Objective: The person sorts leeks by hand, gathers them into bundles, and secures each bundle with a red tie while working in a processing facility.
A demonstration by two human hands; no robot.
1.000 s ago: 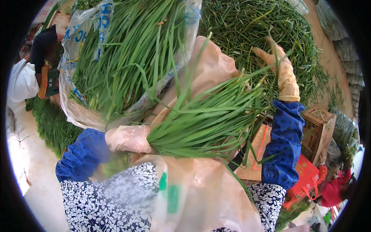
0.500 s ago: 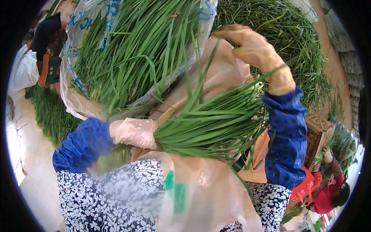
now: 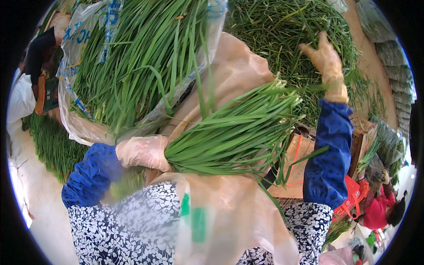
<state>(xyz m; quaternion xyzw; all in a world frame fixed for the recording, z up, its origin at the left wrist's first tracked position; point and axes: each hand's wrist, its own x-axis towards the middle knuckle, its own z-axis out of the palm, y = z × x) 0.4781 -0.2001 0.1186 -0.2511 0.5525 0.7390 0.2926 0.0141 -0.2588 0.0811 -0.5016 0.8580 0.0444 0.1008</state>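
Note:
My left hand (image 3: pixel 145 152), in a pale thin glove, is closed around the leafy end of a bunch of garlic chives (image 3: pixel 234 137). The bunch fans out to the right, its pale cut ends farthest from that hand. My right hand (image 3: pixel 327 66), in a tan glove, is raised beyond those ends with thumb and fingers spread and nothing gripped. Beneath it lies a big heap of loose green leaves (image 3: pixel 274 44). A few blurred leaves hang in the air between the bunch and my right wrist. To the far left, a clear plastic bag (image 3: pixel 67 104) holds many more chives (image 3: pixel 141 57).
A tan plastic sheet (image 3: pixel 236 66) covers something between bag and heap. Right of my lap stand a cardboard box (image 3: pixel 287 168), a wooden crate (image 3: pixel 363 132) and a red bag (image 3: pixel 349 196). More chives (image 3: pixel 55 143) lie at left. Other people (image 3: pixel 380 210) work at both sides.
My right hand has swung right and away from the bunch, its fingers spreading over the leaf heap. My left hand still grips the chives, slightly lower and farther left in view.

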